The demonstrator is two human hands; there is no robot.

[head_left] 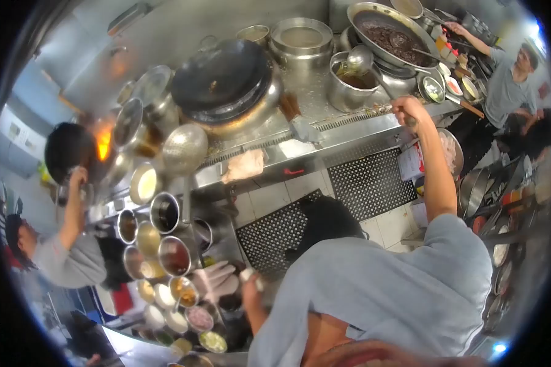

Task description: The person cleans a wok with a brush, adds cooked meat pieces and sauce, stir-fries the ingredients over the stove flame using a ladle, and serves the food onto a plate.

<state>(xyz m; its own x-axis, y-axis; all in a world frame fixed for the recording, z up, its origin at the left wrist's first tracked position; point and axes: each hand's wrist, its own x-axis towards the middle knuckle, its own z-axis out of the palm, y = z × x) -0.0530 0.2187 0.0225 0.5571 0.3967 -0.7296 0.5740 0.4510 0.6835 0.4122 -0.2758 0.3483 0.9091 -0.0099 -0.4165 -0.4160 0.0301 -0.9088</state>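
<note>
My right hand (409, 113) grips the long handle of a ladle (360, 59). The ladle's bowl hangs at the rim of a steel pot (348, 98) that holds dark liquid. My left hand (251, 292) is low beside the counter of containers, its fingers curled around something small and white that I cannot make out. Next to it lies a pale glove or cloth (217, 280). A large dark wok (223, 82) sits on the burner left of the pot. Behind the pot, a wide pan (431, 27) holds dark food and a skimmer (401, 41).
On the left, a person (73, 257) holds a black wok (70, 153) near a flame (104, 142). Another person (511, 79) reaches in at the far right. Several sauce containers (174, 255) crowd the left counter. A perforated spoon (185, 150) and a folded cloth (243, 165) lie along the stove edge.
</note>
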